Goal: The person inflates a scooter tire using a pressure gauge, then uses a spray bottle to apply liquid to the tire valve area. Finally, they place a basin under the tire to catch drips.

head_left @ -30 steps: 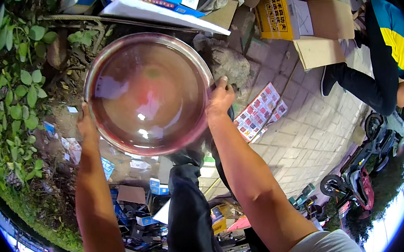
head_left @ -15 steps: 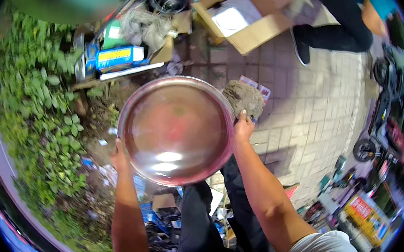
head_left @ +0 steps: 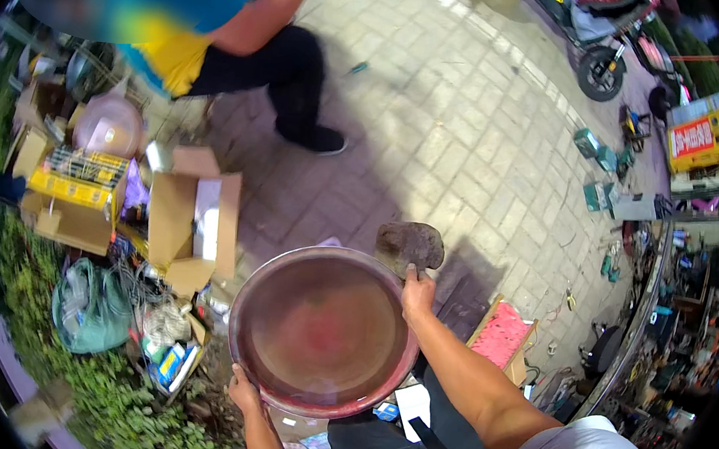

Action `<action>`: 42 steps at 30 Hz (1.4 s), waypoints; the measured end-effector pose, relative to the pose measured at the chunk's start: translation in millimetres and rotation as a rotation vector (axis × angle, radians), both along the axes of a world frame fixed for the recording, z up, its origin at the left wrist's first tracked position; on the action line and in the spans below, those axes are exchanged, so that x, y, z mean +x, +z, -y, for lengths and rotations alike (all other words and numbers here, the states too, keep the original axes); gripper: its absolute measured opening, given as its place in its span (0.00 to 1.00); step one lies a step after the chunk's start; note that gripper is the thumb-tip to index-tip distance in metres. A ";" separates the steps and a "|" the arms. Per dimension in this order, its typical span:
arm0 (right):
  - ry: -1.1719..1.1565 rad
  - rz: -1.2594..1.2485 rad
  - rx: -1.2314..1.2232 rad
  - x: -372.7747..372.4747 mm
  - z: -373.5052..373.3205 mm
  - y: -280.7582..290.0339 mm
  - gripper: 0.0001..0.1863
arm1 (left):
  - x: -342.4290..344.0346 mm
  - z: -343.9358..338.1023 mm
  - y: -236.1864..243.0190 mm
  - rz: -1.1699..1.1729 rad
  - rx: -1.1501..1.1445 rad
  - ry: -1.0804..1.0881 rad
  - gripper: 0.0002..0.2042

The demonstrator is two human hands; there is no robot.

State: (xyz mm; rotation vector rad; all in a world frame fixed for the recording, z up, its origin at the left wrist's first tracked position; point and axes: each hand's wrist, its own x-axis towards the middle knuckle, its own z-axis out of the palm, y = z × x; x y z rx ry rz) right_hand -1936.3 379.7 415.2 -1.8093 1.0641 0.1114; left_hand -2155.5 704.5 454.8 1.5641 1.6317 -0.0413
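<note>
A wide round basin [head_left: 323, 329] with a reddish-brown rim and murky liquid inside is held out in front of me. My left hand [head_left: 246, 389] is closed on its near left rim. At the right rim, my right hand [head_left: 418, 295] is closed too, its thumb on top. Beyond that thumb a dirty grey-brown lump [head_left: 410, 245] sticks out, pinched against the basin's edge; whether it is a rag or a sponge I cannot tell. The fingers under the rim are hidden.
Pale paving [head_left: 438, 128] stretches ahead. To the left are an open cardboard box [head_left: 171, 224], a green plastic bag [head_left: 92, 307] and low plants. Another person's dark-trousered leg [head_left: 299, 89] is at the upper left. Parked scooters [head_left: 601, 73] and tools lie right; a pink-filled box [head_left: 500, 335] is nearer.
My view has turned right, so the cardboard box and the other person now appear farther left. The basin sits lower in view, still in both hands with the brown lump.
</note>
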 end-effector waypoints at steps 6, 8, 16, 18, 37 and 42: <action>-0.081 -0.064 -0.163 131.5 123.2 39.8 0.22 | 198.8 78.7 8.7 0.032 -0.106 -0.178 0.24; -0.197 -0.004 -0.177 184.5 172.7 33.4 0.23 | 281.0 127.5 6.7 0.230 -0.230 -0.115 0.23; -0.469 0.142 -0.198 402.4 320.1 43.8 0.22 | 582.2 240.0 15.5 0.362 -0.394 -0.271 0.20; -0.426 0.033 -0.270 464.9 333.0 60.5 0.22 | 650.8 255.0 10.3 0.327 -0.301 -0.349 0.22; -0.598 0.033 -0.106 1009.4 455.8 -35.2 0.22 | 1260.1 389.9 -65.7 0.152 -0.171 -0.495 0.23; -0.598 0.129 -0.081 1126.2 475.6 -95.6 0.22 | 1379.4 401.5 -133.9 0.280 -0.278 -0.538 0.24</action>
